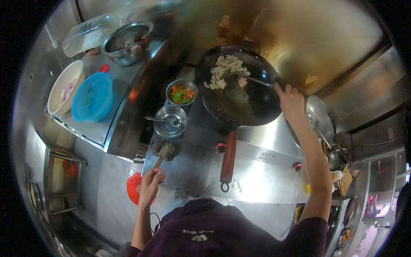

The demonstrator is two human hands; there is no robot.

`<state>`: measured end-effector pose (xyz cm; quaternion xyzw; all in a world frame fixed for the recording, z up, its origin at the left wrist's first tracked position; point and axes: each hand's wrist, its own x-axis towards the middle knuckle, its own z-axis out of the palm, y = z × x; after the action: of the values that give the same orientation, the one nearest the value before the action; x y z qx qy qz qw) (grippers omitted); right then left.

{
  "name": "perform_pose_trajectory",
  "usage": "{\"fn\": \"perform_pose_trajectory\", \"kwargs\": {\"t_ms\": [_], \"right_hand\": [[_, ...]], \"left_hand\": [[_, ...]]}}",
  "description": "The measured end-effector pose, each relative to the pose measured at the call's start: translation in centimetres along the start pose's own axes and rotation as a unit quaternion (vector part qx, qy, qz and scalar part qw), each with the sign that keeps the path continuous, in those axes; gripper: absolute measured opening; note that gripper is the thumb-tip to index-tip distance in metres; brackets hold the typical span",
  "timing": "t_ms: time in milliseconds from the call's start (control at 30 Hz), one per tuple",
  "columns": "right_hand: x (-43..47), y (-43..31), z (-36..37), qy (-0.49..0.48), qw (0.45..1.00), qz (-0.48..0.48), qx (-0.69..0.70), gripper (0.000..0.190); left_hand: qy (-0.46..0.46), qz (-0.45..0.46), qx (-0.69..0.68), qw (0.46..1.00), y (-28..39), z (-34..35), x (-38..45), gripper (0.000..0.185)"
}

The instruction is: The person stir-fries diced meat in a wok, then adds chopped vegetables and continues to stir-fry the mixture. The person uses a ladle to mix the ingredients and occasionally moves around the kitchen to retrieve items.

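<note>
My right hand (290, 102) is closed around the handle of a metal spatula or ladle (257, 81) at the right rim of a black wok (257, 107). The tool's head is among pale meat pieces (228, 68) heaped at the back of the wok. A long reddish-brown wooden handle (228, 157) sticks out from the wok towards me. At lower left, my left hand (150, 183) grips the thin wooden handle of a grey mop-headed brush (165, 150). The brush head is over the left end of the steel stove top (196, 160).
Left of the wok are a metal bowl of cut carrot and green vegetables (181, 95) and a metal bowl with a spoon (170, 127). Further left, a side counter bears a blue basin (93, 96), a cream basin (65, 93) and a steel bowl (126, 45). Metal lids (318, 112) stand at right.
</note>
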<state>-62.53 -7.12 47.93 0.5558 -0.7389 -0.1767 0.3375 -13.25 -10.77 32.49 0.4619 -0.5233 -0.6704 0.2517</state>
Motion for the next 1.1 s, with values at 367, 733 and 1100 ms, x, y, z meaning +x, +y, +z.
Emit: {"fn": "perform_pose_trajectory", "kwargs": {"t_ms": [367,733,1100], "right_hand": [[-5.7,2.7,-4.6,-0.068,0.997,0.027,-0.005,0.041],[-1.7,-0.8,-1.3,-0.057,0.992,0.081,0.082,0.033],[-7.3,8.1,-0.9,-0.293,0.864,0.171,0.373,0.030]], "left_hand": [[-0.052,0.008,0.021,0.998,0.4,-0.5,3.7,0.024],[-0.061,-0.012,0.029,0.998,1.5,-1.5,4.4,0.019],[-0.064,-0.014,0.010,0.998,0.5,-2.5,4.4,0.021]]}}
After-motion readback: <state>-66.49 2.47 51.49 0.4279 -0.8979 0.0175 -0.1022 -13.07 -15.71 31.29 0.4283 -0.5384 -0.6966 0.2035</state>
